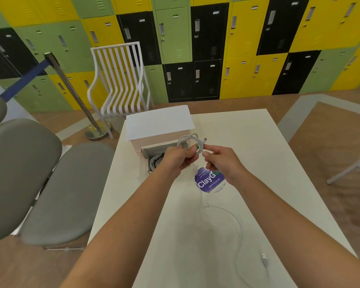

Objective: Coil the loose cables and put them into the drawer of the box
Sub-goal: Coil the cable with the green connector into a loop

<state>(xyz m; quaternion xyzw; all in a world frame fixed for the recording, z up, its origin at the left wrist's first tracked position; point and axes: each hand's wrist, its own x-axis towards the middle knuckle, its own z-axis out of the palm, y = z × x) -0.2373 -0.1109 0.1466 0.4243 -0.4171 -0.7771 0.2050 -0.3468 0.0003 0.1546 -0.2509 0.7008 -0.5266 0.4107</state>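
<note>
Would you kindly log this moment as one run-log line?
left hand grips white cable coil | right hand pinches its strand | drawer open, holding cables | tail on table

a round purple sticker (210,181) on the table (258,163) reads "claygo" and "clean as you go"

Bright even indoor light, soft shadows; wide-angle bending at edges; slight softness.

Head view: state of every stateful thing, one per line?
White box drawer: open, coiled cables inside.
White cable coil: held above the drawer, partly wound.
Loose white cable tail: uncoiled on the white table, USB plug free.
Left hand: grips the coil.
Right hand: pinches the cable.
</note>
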